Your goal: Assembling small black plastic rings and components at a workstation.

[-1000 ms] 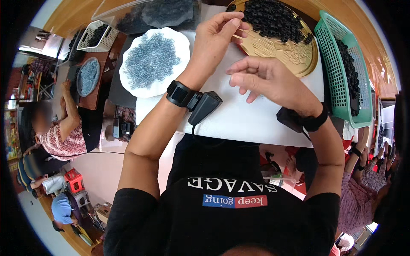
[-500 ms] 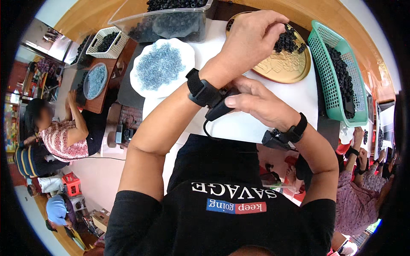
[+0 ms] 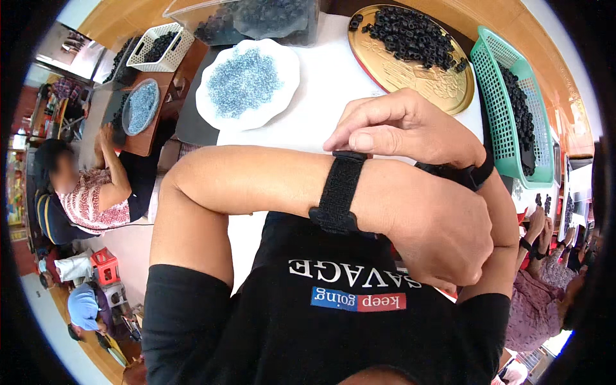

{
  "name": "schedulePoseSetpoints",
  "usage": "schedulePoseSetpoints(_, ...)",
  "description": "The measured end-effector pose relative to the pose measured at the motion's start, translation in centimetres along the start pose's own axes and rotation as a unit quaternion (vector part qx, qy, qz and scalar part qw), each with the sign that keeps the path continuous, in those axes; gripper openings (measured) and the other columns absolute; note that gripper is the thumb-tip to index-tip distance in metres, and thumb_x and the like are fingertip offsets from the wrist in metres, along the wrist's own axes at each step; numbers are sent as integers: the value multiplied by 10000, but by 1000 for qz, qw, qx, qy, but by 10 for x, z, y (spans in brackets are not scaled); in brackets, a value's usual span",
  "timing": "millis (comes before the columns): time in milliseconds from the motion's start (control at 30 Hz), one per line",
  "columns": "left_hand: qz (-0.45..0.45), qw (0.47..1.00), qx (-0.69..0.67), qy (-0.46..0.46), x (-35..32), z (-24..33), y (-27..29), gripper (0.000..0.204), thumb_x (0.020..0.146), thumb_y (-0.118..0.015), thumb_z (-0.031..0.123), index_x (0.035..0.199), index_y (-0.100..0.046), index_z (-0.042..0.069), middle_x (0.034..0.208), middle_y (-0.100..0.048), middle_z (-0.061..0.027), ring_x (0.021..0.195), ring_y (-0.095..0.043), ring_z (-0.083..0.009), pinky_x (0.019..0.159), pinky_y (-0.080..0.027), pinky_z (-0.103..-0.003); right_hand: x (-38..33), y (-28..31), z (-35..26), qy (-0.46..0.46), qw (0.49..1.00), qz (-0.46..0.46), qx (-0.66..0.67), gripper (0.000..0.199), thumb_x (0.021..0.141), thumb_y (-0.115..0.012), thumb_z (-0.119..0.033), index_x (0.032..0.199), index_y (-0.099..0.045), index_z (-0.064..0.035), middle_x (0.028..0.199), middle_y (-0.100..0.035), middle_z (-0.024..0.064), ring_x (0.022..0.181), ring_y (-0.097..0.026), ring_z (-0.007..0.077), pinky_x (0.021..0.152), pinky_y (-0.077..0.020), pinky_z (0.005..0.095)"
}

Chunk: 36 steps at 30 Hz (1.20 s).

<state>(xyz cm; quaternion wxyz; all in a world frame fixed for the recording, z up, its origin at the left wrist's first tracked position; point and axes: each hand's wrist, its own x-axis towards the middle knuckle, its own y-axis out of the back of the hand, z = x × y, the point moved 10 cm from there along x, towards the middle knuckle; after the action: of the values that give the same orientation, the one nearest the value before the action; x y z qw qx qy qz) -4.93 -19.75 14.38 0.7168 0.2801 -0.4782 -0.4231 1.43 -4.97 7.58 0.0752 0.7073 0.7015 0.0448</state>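
Observation:
My left forearm crosses in front of my chest, with a black wrist strap (image 3: pixel 340 192) around its wrist. My left hand (image 3: pixel 443 224) shows its back, the knuckles bent at the right; its fingers curl out of sight beneath, so what they do is hidden. My right hand (image 3: pixel 410 131) reaches over from the right, thumb and fingers bent at the strap's far edge and gripping there. A second black strap (image 3: pixel 480 173) circles my right wrist, partly covered.
Beyond my hands, a white scalloped plate (image 3: pixel 282 106) holds pale blue beads. Black ring-like pieces lie on a golden oval tray (image 3: pixel 443 90), and others in a green basket (image 3: pixel 507 154) and a clear bin (image 3: pixel 308 25). A person (image 3: pixel 96 199) sits at the left.
My left hand has swung from over the golden tray down toward my chest. The right hand has shifted up and still works at the left wrist. The black device under that wrist is now hidden.

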Motion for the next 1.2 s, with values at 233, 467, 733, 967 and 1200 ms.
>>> schedulePoseSetpoints(233,-52,998,-41,9,-6,-4,-14,297,830,-572,252,691,-663,6,666,-648,-156,675,-638,-337,610,-482,-459,-9,8,-34,85,989,53,-111,285,890,-639,-248,995,-690,12,810,-682,91,732,-608,114,688,-483,243)
schedulePoseSetpoints(467,-95,993,-63,36,-13,-19,-24,262,794,-588,219,695,-659,-12,656,-636,-184,659,-637,-360,599,-490,-469,-8,11,-32,-4,979,50,-195,230,880,-652,-198,972,-696,8,786,-692,69,718,-647,111,632,-503,235)
schedulePoseSetpoints(733,-105,987,-109,59,-20,-26,-30,250,769,-610,215,693,-669,-16,620,-617,-213,639,-633,-377,607,-497,-480,-1,15,-30,34,960,84,-266,236,896,-605,-197,808,-652,17,634,-610,84,577,-567,130,534,-434,296)
schedulePoseSetpoints(967,-165,980,-94,58,-22,-28,-30,259,776,-591,212,737,-665,-33,687,-638,-217,681,-632,-378,633,-502,-461,10,1,23,-104,990,-4,90,321,977,-531,-293,917,-658,-4,708,-594,-42,631,-518,15,576,-427,186)
schedulePoseSetpoints(1200,-191,972,-112,75,-11,-29,-20,284,804,-579,245,811,-681,-20,704,-646,-162,685,-623,-335,640,-481,-445,20,-30,67,-179,982,-45,45,334,954,-553,-301,961,-671,11,756,-659,29,643,-594,89,598,-501,235)
